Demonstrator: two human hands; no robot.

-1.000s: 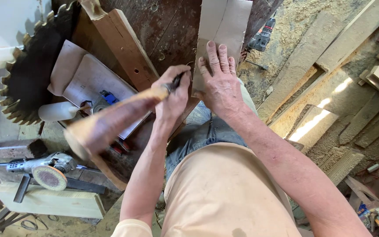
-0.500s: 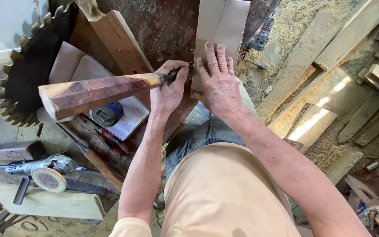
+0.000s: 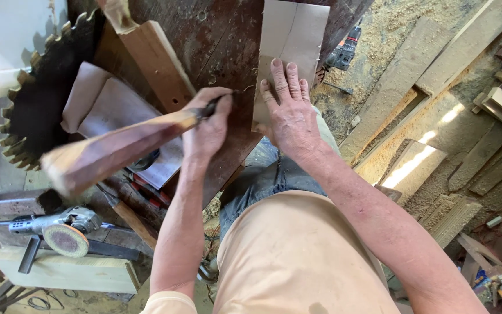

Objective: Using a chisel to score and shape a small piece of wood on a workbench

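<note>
Pinning a thin, floppy grey card sheet (image 3: 293, 43) flat on the counter (image 3: 228, 40) is the open right hand (image 3: 289, 113); the left hand (image 3: 207, 131) is gripping a stiff, heavy-looking reddish wooden tool (image 3: 117, 148) at its narrow end.

a rough woodworking shop: a large toothed circular saw blade (image 3: 42, 99) at nine o'clock, an angle grinder (image 3: 59, 229) at eight, sawdust (image 3: 390, 35) at one, and stacked timber offcuts (image 3: 495, 116) at three.
</note>
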